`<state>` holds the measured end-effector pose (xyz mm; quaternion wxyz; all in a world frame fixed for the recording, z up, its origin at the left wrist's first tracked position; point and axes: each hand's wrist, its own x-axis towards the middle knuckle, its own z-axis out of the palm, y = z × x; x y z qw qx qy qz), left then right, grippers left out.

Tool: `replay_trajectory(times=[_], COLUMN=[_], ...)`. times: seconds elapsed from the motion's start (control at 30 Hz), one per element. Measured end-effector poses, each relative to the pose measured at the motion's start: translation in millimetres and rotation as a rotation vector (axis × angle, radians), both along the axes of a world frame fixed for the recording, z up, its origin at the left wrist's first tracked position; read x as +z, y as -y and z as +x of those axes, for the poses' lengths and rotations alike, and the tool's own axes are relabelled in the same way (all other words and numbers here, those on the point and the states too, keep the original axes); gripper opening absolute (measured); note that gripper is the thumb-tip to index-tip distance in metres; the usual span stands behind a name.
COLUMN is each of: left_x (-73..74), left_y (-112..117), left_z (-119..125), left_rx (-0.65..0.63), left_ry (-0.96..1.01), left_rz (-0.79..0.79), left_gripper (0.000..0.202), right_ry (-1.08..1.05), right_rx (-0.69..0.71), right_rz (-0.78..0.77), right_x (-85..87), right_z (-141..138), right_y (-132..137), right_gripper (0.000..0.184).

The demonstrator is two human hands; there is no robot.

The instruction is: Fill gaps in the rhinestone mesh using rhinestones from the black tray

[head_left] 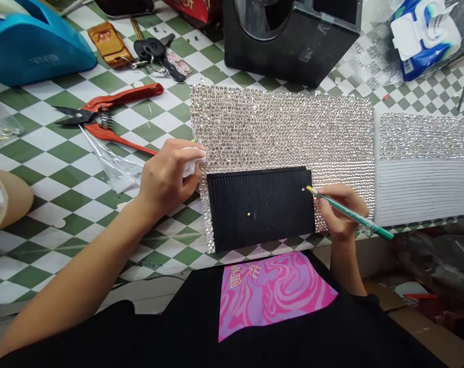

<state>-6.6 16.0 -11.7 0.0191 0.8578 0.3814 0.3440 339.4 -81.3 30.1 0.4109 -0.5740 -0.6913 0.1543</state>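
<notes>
My right hand (343, 207) is closed around a green pencil-like stick (354, 217). Its yellow tip points left, just beside a tiny rhinestone lying on a black ridged board (262, 197). A small gold bead (248, 214) also lies on that board. Beneath the board spreads a sheet covered in rows of rhinestones (281, 122). At the sheet's left edge, my left hand (170, 171) pinches a crumpled white tissue or cloth (193, 156), its fingertips touching the edge.
Red-handled pliers (105, 117) lie on a clear plastic bag (112, 163) to the left. Keys (151, 48), a blue tape dispenser (40, 46), a black holder (289, 46) and a wipes pack (423, 36) stand farther back. A second partly covered rhinestone panel (427, 189) adjoins at right.
</notes>
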Motion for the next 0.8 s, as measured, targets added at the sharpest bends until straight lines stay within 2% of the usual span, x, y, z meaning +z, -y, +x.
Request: replay_trajectory(times=[0.4,0.53,0.63,0.8], left_x=[-1.7,-2.4,-2.5,-3.9], left_y=[1,1,0,-1], left_z=[-1,-2,-2,-3], left_rx=[0.007,0.011,0.01,-0.01], left_ry=[-0.012,-0.013,-0.008,0.008], left_rz=[-0.011,-0.015,-0.017,-0.003], left_gripper=[0.043,0.044,0.046,0.05], right_ry=[0.061,0.019,-0.009,0.016], right_rx=[0.034,-0.034,-0.178,-0.329], right_rz=[-0.006,0.048,0.146,0.236], right_x=[1.5,-0.2,-1.3,-11.7], right_z=[-4,4,32,110], right_y=[0,2,-4,-25], right_gripper=[0.013,0.012,0.009,0.019])
